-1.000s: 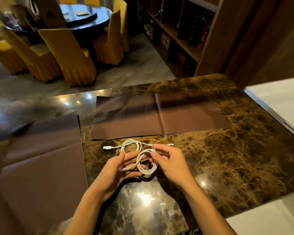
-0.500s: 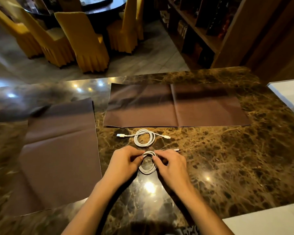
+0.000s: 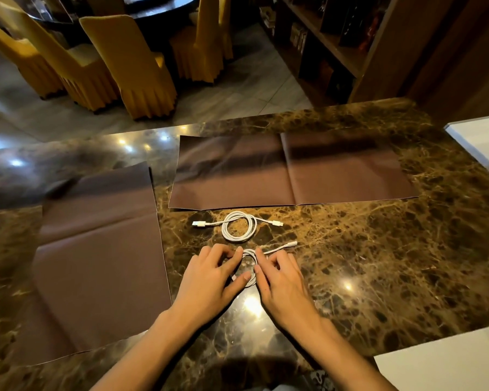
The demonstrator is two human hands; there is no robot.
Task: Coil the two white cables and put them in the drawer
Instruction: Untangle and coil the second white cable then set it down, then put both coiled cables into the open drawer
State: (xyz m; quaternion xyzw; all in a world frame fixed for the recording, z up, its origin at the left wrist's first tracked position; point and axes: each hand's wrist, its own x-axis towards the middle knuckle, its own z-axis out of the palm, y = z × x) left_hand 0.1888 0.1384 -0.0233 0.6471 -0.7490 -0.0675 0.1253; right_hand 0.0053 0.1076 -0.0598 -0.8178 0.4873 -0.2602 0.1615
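Two white cables lie on the brown marble table (image 3: 378, 249). The far cable (image 3: 239, 227) sits coiled in a loop with both plug ends sticking out to the sides, untouched. The near cable (image 3: 251, 256) is a smaller coil lying flat on the table, one plug end pointing right. My left hand (image 3: 209, 275) rests its fingertips and thumb on the coil's left side. My right hand (image 3: 281, 280) touches the coil's right side with index finger and thumb. Both hands' fingers look relaxed rather than gripping. No drawer is in view.
A brown creased sheet (image 3: 294, 170) lies beyond the cables and another brown sheet (image 3: 96, 249) lies to the left. A white surface (image 3: 486, 142) borders the table at right. Yellow covered chairs (image 3: 130, 60) and a dark bookshelf (image 3: 336, 38) stand beyond the table.
The near coil has gone from held up between both hands to lying flat on the table. The fingers have loosened from a pinch to a light touch.
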